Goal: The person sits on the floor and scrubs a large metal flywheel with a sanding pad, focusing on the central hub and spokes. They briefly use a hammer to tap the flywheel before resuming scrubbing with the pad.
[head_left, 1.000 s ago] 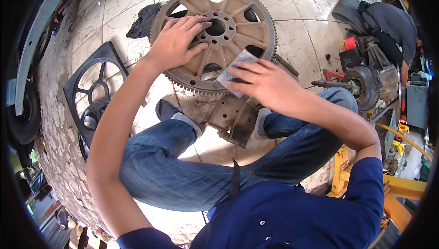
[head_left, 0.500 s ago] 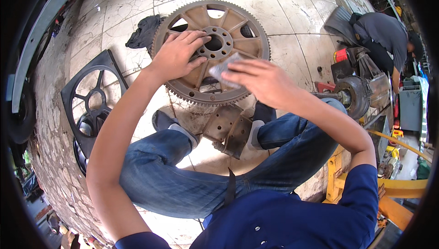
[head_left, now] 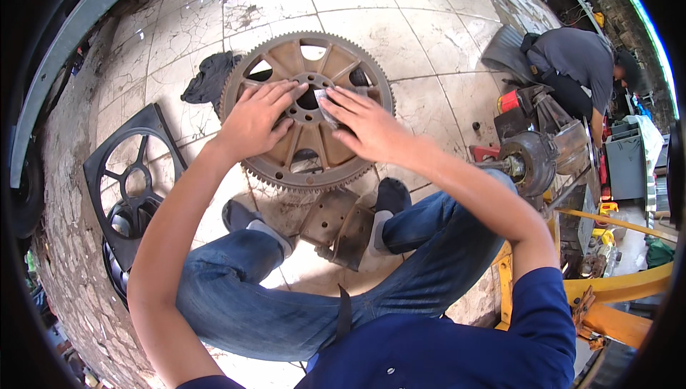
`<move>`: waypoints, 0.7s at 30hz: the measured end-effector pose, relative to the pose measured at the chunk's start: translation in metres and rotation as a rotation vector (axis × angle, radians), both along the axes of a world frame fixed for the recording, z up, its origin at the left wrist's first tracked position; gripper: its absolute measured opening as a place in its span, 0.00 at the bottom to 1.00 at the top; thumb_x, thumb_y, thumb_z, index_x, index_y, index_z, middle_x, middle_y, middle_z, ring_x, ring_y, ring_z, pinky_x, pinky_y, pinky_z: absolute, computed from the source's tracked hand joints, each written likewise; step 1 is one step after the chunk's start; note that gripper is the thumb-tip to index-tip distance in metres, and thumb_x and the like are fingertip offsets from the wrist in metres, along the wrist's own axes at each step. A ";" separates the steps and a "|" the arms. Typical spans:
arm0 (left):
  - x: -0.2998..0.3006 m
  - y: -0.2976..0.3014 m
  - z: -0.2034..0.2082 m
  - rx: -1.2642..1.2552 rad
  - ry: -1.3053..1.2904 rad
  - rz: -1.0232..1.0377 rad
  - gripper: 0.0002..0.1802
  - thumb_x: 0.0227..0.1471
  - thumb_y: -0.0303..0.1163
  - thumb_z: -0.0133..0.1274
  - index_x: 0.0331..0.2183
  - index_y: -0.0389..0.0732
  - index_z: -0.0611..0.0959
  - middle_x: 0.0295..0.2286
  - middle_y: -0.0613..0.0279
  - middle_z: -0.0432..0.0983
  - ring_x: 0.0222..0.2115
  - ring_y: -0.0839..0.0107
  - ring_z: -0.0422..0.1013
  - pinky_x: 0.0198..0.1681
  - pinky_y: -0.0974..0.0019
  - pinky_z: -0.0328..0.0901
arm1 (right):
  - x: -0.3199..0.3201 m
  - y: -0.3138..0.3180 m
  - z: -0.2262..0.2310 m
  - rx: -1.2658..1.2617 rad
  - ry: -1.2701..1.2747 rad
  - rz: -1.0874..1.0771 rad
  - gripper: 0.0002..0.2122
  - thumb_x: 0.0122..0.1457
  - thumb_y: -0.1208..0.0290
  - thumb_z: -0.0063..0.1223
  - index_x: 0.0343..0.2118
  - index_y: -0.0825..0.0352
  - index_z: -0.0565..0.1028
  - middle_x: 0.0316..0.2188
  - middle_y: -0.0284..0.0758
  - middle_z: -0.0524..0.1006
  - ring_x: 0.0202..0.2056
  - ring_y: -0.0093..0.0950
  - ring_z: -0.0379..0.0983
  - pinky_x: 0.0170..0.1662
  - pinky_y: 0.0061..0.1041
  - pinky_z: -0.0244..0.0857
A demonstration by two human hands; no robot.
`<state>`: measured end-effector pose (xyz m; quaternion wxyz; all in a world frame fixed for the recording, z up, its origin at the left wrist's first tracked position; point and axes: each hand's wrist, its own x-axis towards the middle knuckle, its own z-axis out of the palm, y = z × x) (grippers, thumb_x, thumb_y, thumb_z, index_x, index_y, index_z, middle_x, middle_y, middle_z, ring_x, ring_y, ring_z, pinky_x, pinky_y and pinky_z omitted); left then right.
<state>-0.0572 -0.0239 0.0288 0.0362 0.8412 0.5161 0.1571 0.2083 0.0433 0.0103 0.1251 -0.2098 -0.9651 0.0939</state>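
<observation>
A large toothed flywheel [head_left: 323, 147] lies between my feet, its rusty spokes running out from a hub with several bolt holes around a central bore. My left hand [head_left: 254, 119] rests on the left part of the wheel, fingers stretched toward the hub, holding nothing. With its fingers laid over it, my right hand [head_left: 371, 126] presses a small folded grey sheet [head_left: 321, 106] against the right side of the hub. The sheet resembles sandpaper and is mostly hidden under those fingers. Near the wheel's front edge sits a rusty metal bracket [head_left: 343, 224], between my feet.
A black fan shroud [head_left: 146, 181] is at the left, and a black cloth [head_left: 209, 78] lies beside the wheel. At the right stand a heavy machine part with a round drum [head_left: 532, 160] and a yellow frame [head_left: 614, 289]. Another person [head_left: 572, 60] bends over at the far right.
My right hand has carried the grey sheet from the wheel's near right part up onto the hub. My left hand stays on the wheel. The whole view has shifted slightly.
</observation>
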 end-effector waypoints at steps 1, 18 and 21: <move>-0.001 0.000 -0.001 0.009 0.011 -0.002 0.38 0.53 0.33 0.56 0.64 0.48 0.63 0.58 0.56 0.65 0.59 0.57 0.62 0.61 0.52 0.57 | -0.003 -0.004 -0.003 -0.019 0.057 -0.030 0.28 0.65 0.59 0.49 0.65 0.65 0.61 0.67 0.42 0.58 0.68 0.40 0.51 0.68 0.42 0.49; -0.017 0.003 -0.020 0.054 0.134 0.194 0.45 0.52 0.58 0.54 0.62 0.38 0.66 0.61 0.53 0.62 0.63 0.58 0.56 0.67 0.47 0.46 | -0.065 -0.003 -0.029 0.192 0.154 -0.156 0.21 0.69 0.66 0.39 0.62 0.68 0.65 0.65 0.42 0.63 0.67 0.39 0.54 0.68 0.44 0.48; -0.030 0.007 -0.010 -0.020 0.087 0.112 0.42 0.54 0.55 0.54 0.61 0.37 0.67 0.60 0.54 0.63 0.62 0.60 0.58 0.67 0.48 0.47 | -0.067 0.000 -0.013 -0.026 0.058 -0.381 0.21 0.69 0.67 0.35 0.63 0.68 0.65 0.67 0.40 0.59 0.69 0.35 0.50 0.70 0.43 0.44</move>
